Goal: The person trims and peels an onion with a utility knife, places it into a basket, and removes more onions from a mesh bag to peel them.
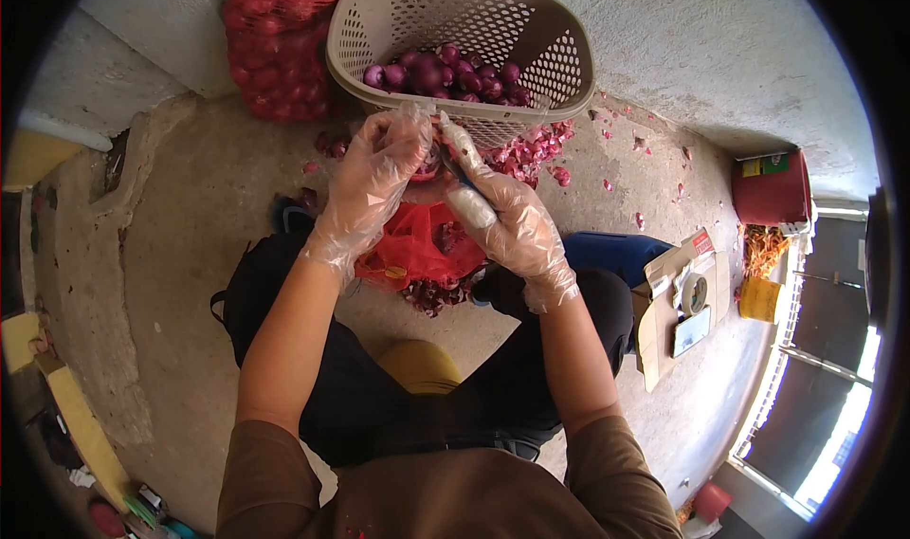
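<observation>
Both my hands wear clear plastic gloves and are close together in front of the basket. My left hand has its fingers curled around a red onion, mostly hidden by the fingers. My right hand is closed on a slim dark tool, perhaps a knife; its blade cannot be made out. White wrapping covers part of the right thumb and a finger. Below the hands lies a red mesh bag on the floor, with purple onion skins around it.
A beige basket holds several red onions. Left of it stands a full red mesh sack. More skins litter the floor. To the right are a cardboard piece with a tape roll and phone, and a red bucket.
</observation>
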A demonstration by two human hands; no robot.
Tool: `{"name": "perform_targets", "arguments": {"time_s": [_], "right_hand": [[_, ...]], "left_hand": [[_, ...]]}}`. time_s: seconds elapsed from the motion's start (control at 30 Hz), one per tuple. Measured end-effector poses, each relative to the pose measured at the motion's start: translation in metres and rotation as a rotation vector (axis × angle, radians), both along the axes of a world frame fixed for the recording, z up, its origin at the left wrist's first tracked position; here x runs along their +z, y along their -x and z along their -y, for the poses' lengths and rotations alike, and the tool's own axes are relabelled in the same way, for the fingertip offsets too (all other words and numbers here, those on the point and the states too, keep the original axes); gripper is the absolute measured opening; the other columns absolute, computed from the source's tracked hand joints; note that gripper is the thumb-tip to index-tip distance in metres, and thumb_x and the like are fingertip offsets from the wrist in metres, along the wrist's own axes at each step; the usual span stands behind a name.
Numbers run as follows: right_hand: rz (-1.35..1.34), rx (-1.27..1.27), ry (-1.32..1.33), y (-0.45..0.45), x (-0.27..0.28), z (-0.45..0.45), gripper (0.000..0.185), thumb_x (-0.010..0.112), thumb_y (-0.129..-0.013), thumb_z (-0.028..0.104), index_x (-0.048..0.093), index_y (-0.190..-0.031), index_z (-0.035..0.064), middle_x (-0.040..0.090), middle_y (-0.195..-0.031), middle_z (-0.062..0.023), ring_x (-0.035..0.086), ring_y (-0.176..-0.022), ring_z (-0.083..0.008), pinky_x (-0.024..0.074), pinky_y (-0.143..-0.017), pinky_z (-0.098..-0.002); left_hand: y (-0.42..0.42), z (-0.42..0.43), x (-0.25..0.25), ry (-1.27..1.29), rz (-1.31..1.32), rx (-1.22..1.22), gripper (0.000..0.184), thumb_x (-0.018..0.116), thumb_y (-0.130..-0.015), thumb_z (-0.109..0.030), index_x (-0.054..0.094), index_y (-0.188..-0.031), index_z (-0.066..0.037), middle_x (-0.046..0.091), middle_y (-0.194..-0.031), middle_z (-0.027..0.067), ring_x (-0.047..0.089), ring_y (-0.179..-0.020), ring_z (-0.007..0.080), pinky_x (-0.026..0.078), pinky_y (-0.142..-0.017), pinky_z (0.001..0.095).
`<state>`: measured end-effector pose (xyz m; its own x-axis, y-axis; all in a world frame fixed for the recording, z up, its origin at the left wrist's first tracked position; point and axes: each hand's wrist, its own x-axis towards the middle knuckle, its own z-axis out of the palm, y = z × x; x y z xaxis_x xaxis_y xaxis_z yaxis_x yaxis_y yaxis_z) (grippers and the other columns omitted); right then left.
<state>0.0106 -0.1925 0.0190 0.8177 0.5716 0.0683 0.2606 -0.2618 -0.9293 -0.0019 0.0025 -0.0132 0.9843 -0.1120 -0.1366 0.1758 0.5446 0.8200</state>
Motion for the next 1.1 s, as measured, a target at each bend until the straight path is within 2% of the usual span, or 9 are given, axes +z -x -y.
{"name": "perform_targets", "arguments": {"time_s": [0.1, 0.2, 0.3, 0.4, 0.6, 0.73, 0.93, 1.03, 1.1], "right_hand": [[0.144, -0.034, 0.028, 0.001, -0.005, -0.003, 0.055, 0.056, -0.099, 0.019, 0.038, -0.150, 0.0104, 0.066, -0.113, -0.0202, 0.066, -0.099, -0.0291, 0.0478, -0.091, -0.0335], [-0.036, -0.044, 0.107, 0.002, 0.008, -0.001, 0.056, 0.056, -0.098, 0.017, 0.038, -0.150, 0.0107, 0.067, -0.100, -0.0185, 0.063, -0.084, -0.0255, 0.0483, -0.085, -0.0325], [-0.054, -0.058, 0.010, 0.004, 0.004, 0.000, 0.054, 0.055, -0.099, 0.018, 0.039, -0.150, 0.0088, 0.065, -0.089, -0.0105, 0.057, -0.074, -0.0179, 0.0476, -0.078, -0.0287], [-0.228, -0.136, -0.110, 0.008, 0.003, -0.003, 0.052, 0.057, -0.098, 0.024, 0.046, -0.146, 0.0083, 0.047, -0.074, 0.0054, 0.039, -0.058, -0.0036, 0.0339, -0.053, -0.0220], [-0.359, -0.182, -0.184, 0.006, 0.012, 0.000, 0.052, 0.054, -0.101, 0.018, 0.040, -0.150, 0.0080, 0.050, -0.080, 0.0067, 0.040, -0.066, -0.0033, 0.0388, -0.062, -0.0189], [-0.374, -0.266, -0.301, 0.002, 0.006, 0.002, 0.055, 0.053, -0.100, 0.017, 0.038, -0.152, 0.0133, 0.047, -0.079, 0.0092, 0.036, -0.061, -0.0012, 0.0335, -0.055, -0.0171], [-0.371, -0.205, -0.260, 0.000, 0.007, 0.007, 0.060, 0.055, -0.099, 0.019, 0.032, -0.154, 0.0113, 0.052, -0.083, 0.0072, 0.039, -0.063, -0.0037, 0.0388, -0.059, -0.0192], [-0.326, -0.165, -0.120, -0.001, 0.017, 0.006, 0.066, 0.056, -0.098, 0.021, 0.026, -0.156, 0.0096, 0.058, -0.098, 0.0008, 0.039, -0.066, -0.0045, 0.0413, -0.062, -0.0205], [-0.407, -0.105, -0.023, -0.002, 0.023, 0.010, 0.070, 0.058, -0.098, 0.024, 0.022, -0.156, 0.0081, 0.059, -0.114, -0.0069, 0.049, -0.074, -0.0077, 0.0453, -0.070, -0.0237]], "left_hand": [[0.001, 0.003, 0.001, -0.024, -0.007, 0.028, 0.052, 0.069, -0.091, -0.038, 0.047, -0.128, -0.008, 0.053, -0.124, 0.0049, 0.058, -0.112, 0.0169, 0.060, -0.085, 0.0440], [0.000, 0.001, 0.007, 0.040, -0.019, -0.031, 0.058, 0.068, -0.091, -0.038, 0.045, -0.135, -0.009, 0.054, -0.126, 0.0046, 0.059, -0.113, 0.0164, 0.061, -0.085, 0.0401], [0.000, 0.004, 0.009, 0.063, -0.016, -0.025, 0.062, 0.069, -0.090, -0.039, 0.044, -0.138, -0.009, 0.056, -0.126, 0.0053, 0.060, -0.112, 0.0167, 0.061, -0.084, 0.0382], [0.000, 0.002, 0.004, 0.057, -0.024, -0.028, 0.062, 0.071, -0.089, -0.040, 0.045, -0.136, -0.008, 0.058, -0.125, 0.0059, 0.062, -0.111, 0.0179, 0.061, -0.084, 0.0380], [-0.002, -0.002, 0.009, 0.087, 0.022, -0.108, 0.062, 0.069, -0.090, -0.039, 0.044, -0.135, -0.005, 0.056, -0.126, 0.0075, 0.062, -0.111, 0.0199, 0.059, -0.088, 0.0442], [0.002, 0.000, 0.022, 0.134, 0.062, -0.080, 0.057, 0.064, -0.094, -0.035, 0.041, -0.137, -0.005, 0.054, -0.129, 0.0100, 0.060, -0.114, 0.0234, 0.058, -0.089, 0.0462], [0.001, 0.005, 0.032, 0.188, 0.035, 0.010, 0.056, 0.060, -0.097, -0.034, 0.038, -0.140, -0.005, 0.053, -0.131, 0.0113, 0.059, -0.116, 0.0253, 0.057, -0.090, 0.0470], [0.001, -0.001, 0.026, 0.215, -0.004, -0.022, 0.054, 0.060, -0.096, -0.030, 0.040, -0.140, -0.006, 0.054, -0.129, 0.0085, 0.057, -0.117, 0.0229, 0.052, -0.097, 0.0521], [-0.001, -0.005, 0.020, 0.203, -0.017, -0.043, 0.053, 0.060, -0.096, -0.030, 0.039, -0.140, -0.006, 0.054, -0.130, 0.0092, 0.057, -0.118, 0.0236, 0.053, -0.097, 0.0523]]}}
